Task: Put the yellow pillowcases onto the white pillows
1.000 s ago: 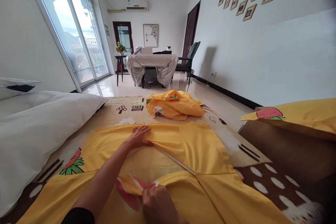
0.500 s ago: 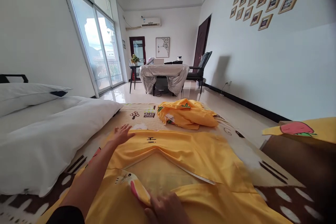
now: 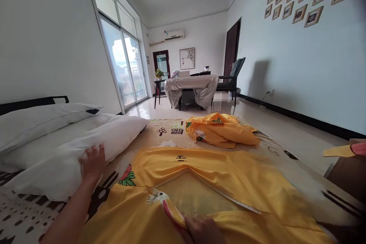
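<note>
My left hand (image 3: 93,161) rests on the near side of a white pillow (image 3: 68,156), its fingers spread. At the bottom centre, my right hand (image 3: 203,230) is closed on the edge of a yellow cloth cover (image 3: 243,183). That cover lies spread over the bed, with an opening across its middle, a printed "Hi", a strawberry print on its left part and a rabbit face beside the opening. Past its far edge sits a crumpled orange-yellow cloth (image 3: 221,130).
More white pillows (image 3: 42,120) are stacked at the left by a black headboard (image 3: 28,103). A beige patterned blanket (image 3: 160,124) covers the bed. Beyond stand a draped table (image 3: 190,82) and a black chair (image 3: 234,80). Yellow cloth (image 3: 340,151) hangs over a box at the right.
My left hand has moved left from the yellow cover onto the white pillow. My right hand stays on the cover's edge. The view has turned left.
</note>
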The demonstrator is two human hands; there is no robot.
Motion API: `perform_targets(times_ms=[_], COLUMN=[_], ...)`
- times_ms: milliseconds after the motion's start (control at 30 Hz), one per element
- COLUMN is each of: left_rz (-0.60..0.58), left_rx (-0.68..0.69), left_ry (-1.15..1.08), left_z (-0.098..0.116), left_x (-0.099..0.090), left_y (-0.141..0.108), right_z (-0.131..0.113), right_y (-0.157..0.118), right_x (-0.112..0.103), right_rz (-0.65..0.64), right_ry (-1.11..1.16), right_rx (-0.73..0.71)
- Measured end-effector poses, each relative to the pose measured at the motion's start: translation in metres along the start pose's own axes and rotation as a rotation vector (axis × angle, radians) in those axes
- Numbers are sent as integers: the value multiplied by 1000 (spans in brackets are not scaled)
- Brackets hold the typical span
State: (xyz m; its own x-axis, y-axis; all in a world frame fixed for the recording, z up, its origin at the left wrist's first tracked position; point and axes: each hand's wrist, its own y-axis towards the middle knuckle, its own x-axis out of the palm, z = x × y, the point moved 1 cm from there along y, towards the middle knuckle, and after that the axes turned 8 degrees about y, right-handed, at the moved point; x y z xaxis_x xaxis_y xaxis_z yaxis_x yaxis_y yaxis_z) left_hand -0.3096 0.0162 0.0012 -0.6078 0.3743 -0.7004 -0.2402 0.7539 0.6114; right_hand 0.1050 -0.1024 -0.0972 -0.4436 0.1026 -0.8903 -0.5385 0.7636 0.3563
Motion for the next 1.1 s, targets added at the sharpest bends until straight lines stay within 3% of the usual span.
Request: perform_targets(times_ms=[200,433,567,733,833,933,1033,1100], left_rz=[-9,72,81,145,280,476,692,837], left_rx=[69,2,-141,-317,-323,-259,-204,-147], left_ry=[-79,-164,-357,-645,-746,-821,-863,-878], left_z=[-19,-44,-52,-47,-39,-29,-17,-4], left_x=[-27,-92,-132,-179,-207,-235,-262,-279], left_y=[14,53,77,73,62,50,32,15], right_z=[-1,-5,-12,-12,-2,10,11,2], right_y=[3,3,6,6,7,12,26,40], right_x=[-7,-14,-26,-28,-25,-38,-75,-106], right_rz=[28,-26,-87,-113,-36,122,215,210], right_ry=[29,118,137,199,357,638,1037,1298], right_rx=[7,49,99,116,192,272,265,156])
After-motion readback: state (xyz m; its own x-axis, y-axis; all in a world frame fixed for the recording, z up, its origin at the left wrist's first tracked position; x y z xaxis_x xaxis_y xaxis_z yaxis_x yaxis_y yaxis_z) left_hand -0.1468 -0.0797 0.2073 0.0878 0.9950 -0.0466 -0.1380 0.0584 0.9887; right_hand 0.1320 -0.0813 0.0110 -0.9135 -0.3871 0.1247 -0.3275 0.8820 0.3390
